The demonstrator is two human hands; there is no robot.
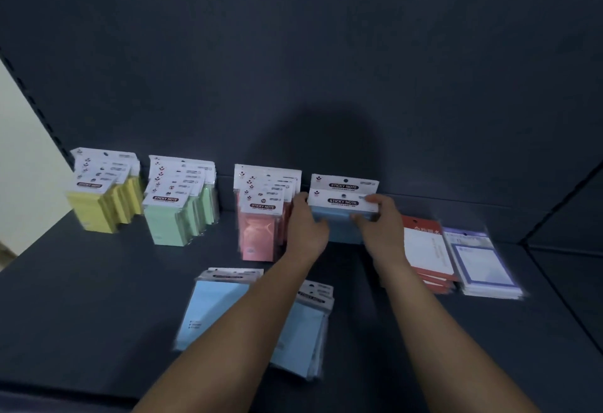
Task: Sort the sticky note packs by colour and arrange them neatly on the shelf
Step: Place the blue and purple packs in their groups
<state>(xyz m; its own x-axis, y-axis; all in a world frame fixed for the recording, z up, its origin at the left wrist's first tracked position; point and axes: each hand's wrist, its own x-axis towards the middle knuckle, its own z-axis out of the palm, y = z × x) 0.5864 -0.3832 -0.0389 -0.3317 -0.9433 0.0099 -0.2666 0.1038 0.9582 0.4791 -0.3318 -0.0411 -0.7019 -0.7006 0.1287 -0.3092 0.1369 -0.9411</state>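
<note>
In the head view, the front blue pack (344, 216) stands upright near the back of the shelf (98, 314), just in front of a second blue pack (344, 181) that leans on the back panel, to the right of the pink row (264, 216). The left hand (306, 223) grips its left edge, thumb on the face and fingers curled behind. The right hand (380, 220) pinches its right edge, fingers over the white header card and thumb on the front. A pack like this looks light and fairly stiff as a block, but its clear wrap is probably slick and the thin header card would bend, so the better hold is across the paper body at both side edges. Standing on a narrow bottom edge, it would tip easily unless it leans on the pack behind. More loose blue packs (212, 308) lie flat near the front edge, partly under the forearms, not yet stood up. The yellow row (104, 197) and the green row (179, 207) stand upright farther left, and the red-edged packs (424, 252) and purple-bordered packs (479, 259) lie flat on the right.
</note>
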